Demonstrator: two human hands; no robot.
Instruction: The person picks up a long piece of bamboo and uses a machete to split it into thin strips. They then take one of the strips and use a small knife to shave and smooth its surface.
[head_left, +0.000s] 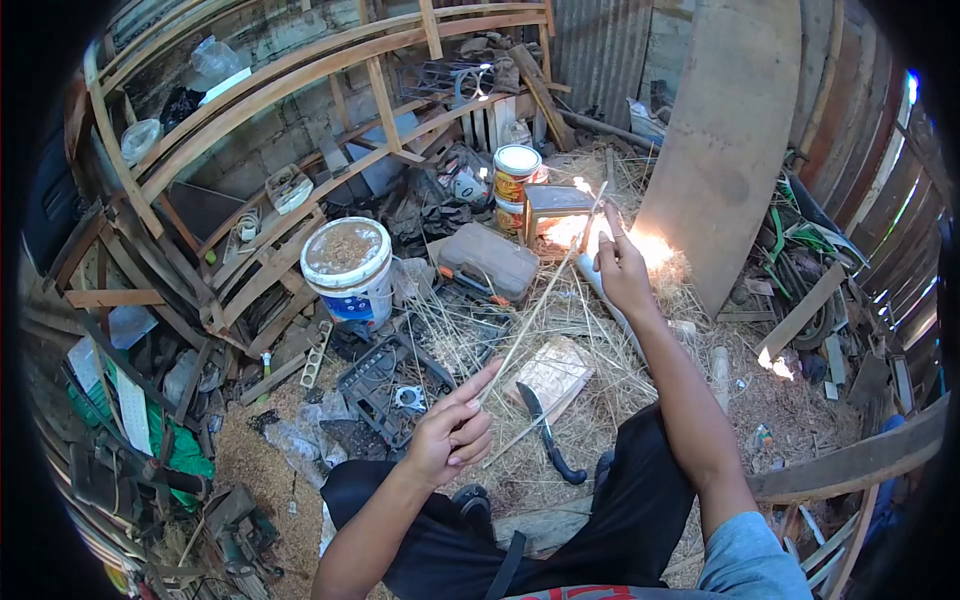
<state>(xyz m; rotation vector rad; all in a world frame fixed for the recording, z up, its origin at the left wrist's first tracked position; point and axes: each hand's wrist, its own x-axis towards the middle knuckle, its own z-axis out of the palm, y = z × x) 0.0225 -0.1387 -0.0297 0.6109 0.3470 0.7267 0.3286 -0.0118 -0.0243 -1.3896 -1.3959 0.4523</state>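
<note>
**Two hands hold a thin strip over a straw-strewn shed floor**

Head view: Black trousers (620, 500) fill the bottom of the frame, closest to the camera, where the person sits low over the floor (270, 470). Just beyond the knees, the left hand (450, 432) pinches the lower end of a thin strip (540, 295), a long pale sliver of cane or straw. Its grip is closed on the strip, with thumb and forefinger stretched along it. The strip rises at a slant, up and to the right, to the right hand (622, 268). That grip is also closed around the strip, near its upper end, with the forefinger pointing up beside it. Glare from bright sunlight washes out the area behind this hand.

Below the strip, a dark-handled knife (545, 435) lies on loose straw (590, 340), just beside a pale wooden block (552, 375). Farther back are a white bucket (350, 270) filled with sawdust, a grey case (490, 262) and two stacked tins (515, 178). A wide plank (725, 130) leans upright at the right. Curved wooden frames and clutter line the left wall.
</note>
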